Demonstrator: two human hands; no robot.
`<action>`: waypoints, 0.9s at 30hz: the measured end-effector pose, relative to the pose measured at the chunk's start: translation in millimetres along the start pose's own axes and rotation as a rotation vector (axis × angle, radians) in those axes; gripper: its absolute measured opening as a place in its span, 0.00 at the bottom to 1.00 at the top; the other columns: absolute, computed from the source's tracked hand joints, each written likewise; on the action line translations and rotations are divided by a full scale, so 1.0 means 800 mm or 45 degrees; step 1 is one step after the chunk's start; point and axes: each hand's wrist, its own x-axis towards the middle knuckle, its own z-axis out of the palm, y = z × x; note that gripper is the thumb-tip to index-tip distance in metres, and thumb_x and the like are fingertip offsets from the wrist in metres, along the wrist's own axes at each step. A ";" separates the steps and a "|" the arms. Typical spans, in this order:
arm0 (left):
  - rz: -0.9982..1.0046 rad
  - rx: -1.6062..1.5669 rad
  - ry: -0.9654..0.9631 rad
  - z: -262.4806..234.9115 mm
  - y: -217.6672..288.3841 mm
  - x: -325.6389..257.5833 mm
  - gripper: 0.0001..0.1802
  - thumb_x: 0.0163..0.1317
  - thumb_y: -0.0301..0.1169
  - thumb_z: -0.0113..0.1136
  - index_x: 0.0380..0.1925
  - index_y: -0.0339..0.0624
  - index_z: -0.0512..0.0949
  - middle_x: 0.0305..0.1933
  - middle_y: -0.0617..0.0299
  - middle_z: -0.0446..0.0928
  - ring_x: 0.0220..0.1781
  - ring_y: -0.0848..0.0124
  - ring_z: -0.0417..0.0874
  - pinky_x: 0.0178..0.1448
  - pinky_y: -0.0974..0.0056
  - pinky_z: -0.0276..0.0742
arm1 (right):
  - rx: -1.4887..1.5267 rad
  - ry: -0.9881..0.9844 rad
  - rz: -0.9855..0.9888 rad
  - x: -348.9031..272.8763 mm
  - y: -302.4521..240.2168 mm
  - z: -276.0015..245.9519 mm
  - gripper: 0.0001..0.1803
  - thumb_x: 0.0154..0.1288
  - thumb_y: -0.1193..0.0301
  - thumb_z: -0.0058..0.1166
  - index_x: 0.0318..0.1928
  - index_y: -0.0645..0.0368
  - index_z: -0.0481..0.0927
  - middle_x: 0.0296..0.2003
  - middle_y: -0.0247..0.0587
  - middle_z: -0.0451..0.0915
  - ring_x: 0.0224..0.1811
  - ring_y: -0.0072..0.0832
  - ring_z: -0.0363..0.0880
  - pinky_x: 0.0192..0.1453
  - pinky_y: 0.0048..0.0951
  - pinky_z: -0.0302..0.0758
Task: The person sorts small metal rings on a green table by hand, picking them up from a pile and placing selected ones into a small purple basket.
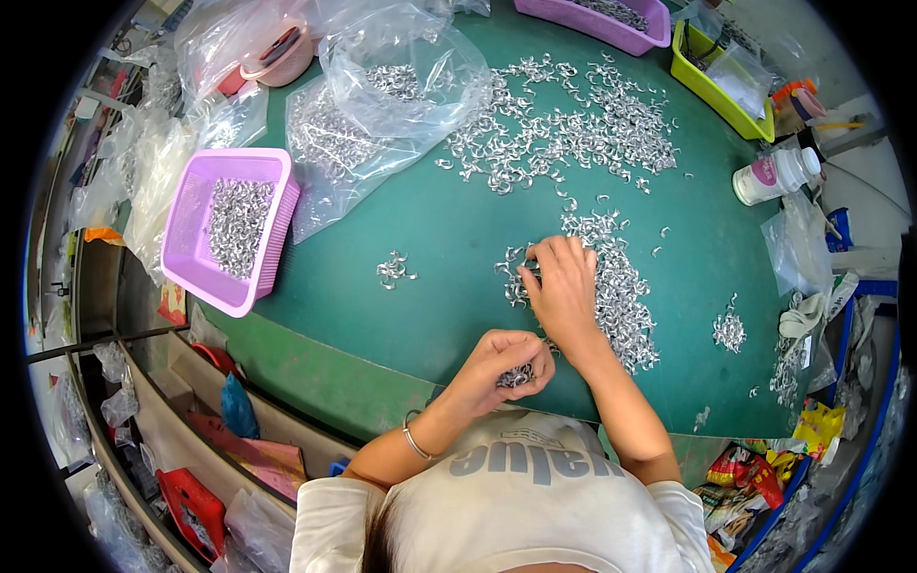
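Close to the table's near edge, my left hand [503, 369] is curled round a clutch of small curved silvery metal pieces [516, 375], which show between the fingers and thumb. My right hand [565, 291] lies palm down over the left side of a pile of the same metal pieces [626, 310], its thumb apart from the bent fingers. The fingertips touch the pile, and the palm side is hidden. A small cluster of pieces [394, 270] lies to the left, and another small heap [730, 330] to the right.
On the green table [449, 306] a purple basket [280, 229] of pieces stands at left, beside a clear plastic bag [315, 196] of pieces. Loose pieces [573, 134] are spread farther back. A white bottle [767, 179] lies at right, near a lime-green basket [707, 86].
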 end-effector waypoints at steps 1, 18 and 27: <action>0.000 0.036 0.013 -0.001 -0.001 -0.001 0.18 0.62 0.37 0.47 0.18 0.35 0.68 0.18 0.56 0.66 0.13 0.80 0.57 0.17 0.75 0.52 | -0.009 -0.023 -0.007 -0.002 0.000 0.000 0.08 0.48 0.74 0.56 0.30 0.60 0.73 0.31 0.38 0.70 0.38 0.34 0.66 0.44 0.35 0.59; -0.032 0.031 0.025 -0.002 -0.008 -0.003 0.12 0.63 0.31 0.47 0.31 0.31 0.74 0.18 0.63 0.66 0.16 0.82 0.59 0.17 0.77 0.51 | -0.132 -0.042 -0.134 0.014 0.011 0.000 0.06 0.49 0.76 0.53 0.30 0.61 0.76 0.32 0.37 0.72 0.39 0.33 0.66 0.45 0.36 0.59; -0.013 -0.021 0.167 -0.006 -0.015 -0.003 0.09 0.61 0.30 0.51 0.32 0.32 0.73 0.18 0.68 0.63 0.16 0.83 0.58 0.17 0.78 0.50 | 0.318 0.187 0.057 0.011 0.021 -0.012 0.02 0.50 0.78 0.53 0.27 0.62 0.73 0.26 0.39 0.73 0.33 0.37 0.68 0.42 0.35 0.62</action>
